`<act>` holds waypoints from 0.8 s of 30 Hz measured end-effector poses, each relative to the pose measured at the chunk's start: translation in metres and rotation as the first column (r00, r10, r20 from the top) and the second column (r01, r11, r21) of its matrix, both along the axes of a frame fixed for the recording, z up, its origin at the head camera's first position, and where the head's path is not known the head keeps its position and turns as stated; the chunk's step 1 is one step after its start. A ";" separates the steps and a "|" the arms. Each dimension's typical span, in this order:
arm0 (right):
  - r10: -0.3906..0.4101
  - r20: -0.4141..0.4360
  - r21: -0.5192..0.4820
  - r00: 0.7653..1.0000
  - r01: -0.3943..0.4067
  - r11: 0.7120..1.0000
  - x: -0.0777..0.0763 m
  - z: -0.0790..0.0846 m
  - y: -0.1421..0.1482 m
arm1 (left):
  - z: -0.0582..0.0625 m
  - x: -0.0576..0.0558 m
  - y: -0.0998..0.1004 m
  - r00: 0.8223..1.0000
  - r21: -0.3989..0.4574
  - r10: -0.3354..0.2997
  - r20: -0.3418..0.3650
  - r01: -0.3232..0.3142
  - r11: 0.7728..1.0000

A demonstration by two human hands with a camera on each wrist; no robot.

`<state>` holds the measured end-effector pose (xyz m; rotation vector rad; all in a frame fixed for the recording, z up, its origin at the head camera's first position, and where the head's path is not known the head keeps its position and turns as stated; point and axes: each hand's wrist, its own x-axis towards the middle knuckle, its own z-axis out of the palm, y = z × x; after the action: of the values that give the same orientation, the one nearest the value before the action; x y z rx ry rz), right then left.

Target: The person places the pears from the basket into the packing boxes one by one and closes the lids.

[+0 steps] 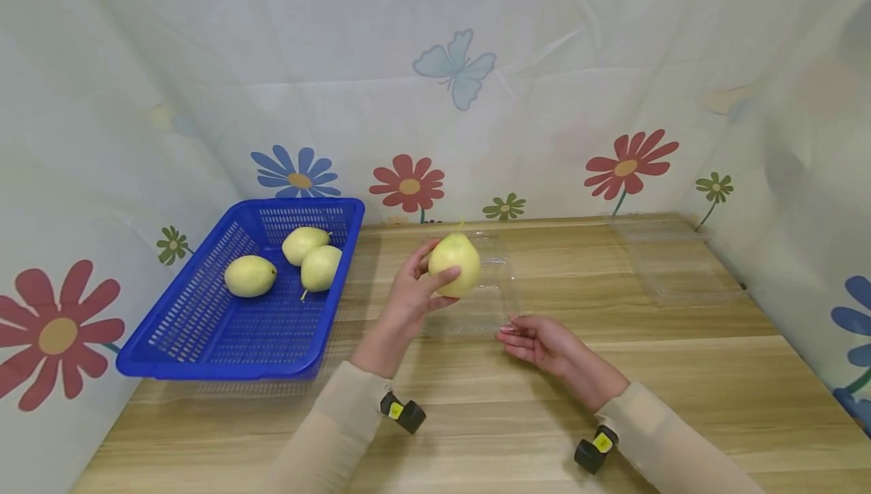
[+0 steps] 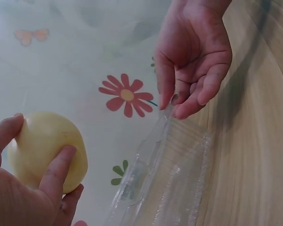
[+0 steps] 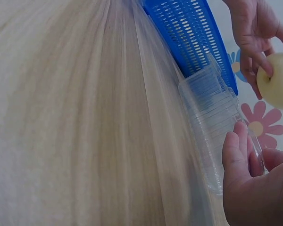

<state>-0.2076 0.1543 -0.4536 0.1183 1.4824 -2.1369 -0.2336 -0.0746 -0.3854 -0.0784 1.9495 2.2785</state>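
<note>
A pale yellow-green pear (image 1: 454, 261) is held up in my left hand (image 1: 401, 305), fingers and thumb around its sides and stem upward. It hangs above a clear plastic box (image 1: 469, 312) on the table. My right hand (image 1: 551, 348) pinches the box's near right corner between thumb and fingers. In the right wrist view, the transparent box (image 3: 205, 115) stretches away from the right hand (image 3: 254, 197) toward the basket. The left wrist view shows the pear (image 2: 47, 146) apart from the box (image 2: 179, 186).
A blue slotted basket (image 1: 218, 370) stands on the left, with three pears, one of them a pear (image 1: 250, 276) lying alone. Another clear plastic container (image 1: 680, 267) lies at the back right of the wooden table (image 1: 680, 380). A flower-printed curtain (image 1: 531, 100) hangs behind.
</note>
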 end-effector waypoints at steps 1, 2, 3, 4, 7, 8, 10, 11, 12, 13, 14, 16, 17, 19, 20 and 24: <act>0.000 -0.001 0.002 1.000 0.000 1.000 0.000 0.000 0.000 | -0.001 -0.001 0.002 1.000 0.005 0.000 0.006 0.000 1.000; 0.000 -0.001 0.005 1.000 0.000 1.000 0.000 0.001 0.000 | -0.003 -0.002 0.003 1.000 0.010 0.000 0.009 -0.001 1.000; 0.000 -0.002 0.006 1.000 0.000 1.000 0.000 0.001 0.000 | -0.004 -0.002 0.005 1.000 0.015 0.001 0.012 -0.001 1.000; 0.000 -0.002 0.006 1.000 0.000 1.000 0.000 0.001 0.000 | -0.005 -0.003 0.006 1.000 0.018 0.000 0.014 0.000 1.000; 0.000 -0.001 0.004 1.000 0.000 1.000 0.001 0.001 0.000 | -0.008 -0.004 0.011 1.000 0.026 -0.001 0.027 0.000 1.000; 0.000 -0.001 0.003 1.000 0.000 1.000 0.001 0.001 0.000 | -0.009 -0.004 0.012 1.000 0.027 -0.002 0.029 0.001 1.000; 0.001 -0.001 0.003 1.000 -0.001 1.000 0.001 0.001 0.000 | -0.011 -0.005 0.015 0.999 0.028 -0.004 0.038 0.003 1.000; 0.001 -0.001 0.003 1.000 -0.001 1.000 0.001 0.001 0.000 | -0.012 -0.005 0.016 0.999 0.027 -0.004 0.042 0.003 1.000; 0.001 0.000 0.001 1.000 -0.001 1.000 0.001 0.001 0.000 | -0.013 -0.005 0.017 0.999 0.024 -0.004 0.045 0.003 1.000; 0.001 -0.001 0.001 1.000 -0.001 1.000 0.000 0.001 0.000 | -0.014 -0.006 0.018 0.999 0.023 -0.005 0.047 0.004 1.000; -0.001 0.000 0.000 1.000 0.001 1.000 0.000 0.000 0.000 | -0.015 -0.006 0.019 0.999 0.019 -0.005 0.049 0.004 1.000; -0.002 0.001 -0.002 1.000 0.002 1.000 0.000 0.000 0.000 | -0.017 -0.007 0.021 0.998 0.009 -0.004 0.056 0.003 1.000; -0.002 0.001 -0.002 1.000 0.002 1.000 0.000 0.000 0.000 | -0.017 -0.008 0.021 0.998 -0.001 -0.003 0.057 0.003 1.000; -0.003 0.001 -0.002 1.000 0.003 1.000 0.000 0.000 0.000 | -0.019 -0.009 0.023 0.998 -0.022 -0.004 0.060 0.006 1.000; -0.002 0.000 -0.001 1.000 0.002 1.000 0.000 0.000 0.001 | -0.019 -0.009 0.024 0.998 -0.036 -0.005 0.061 0.007 0.999; -0.001 0.001 0.001 1.000 0.001 1.000 0.000 0.000 0.001 | -0.023 -0.011 0.026 0.999 -0.090 -0.016 0.052 0.020 0.996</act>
<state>-0.2078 0.1550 -0.4539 0.1207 1.4827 -2.1372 -0.2446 -0.0488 -0.4085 -0.1278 2.0183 2.1546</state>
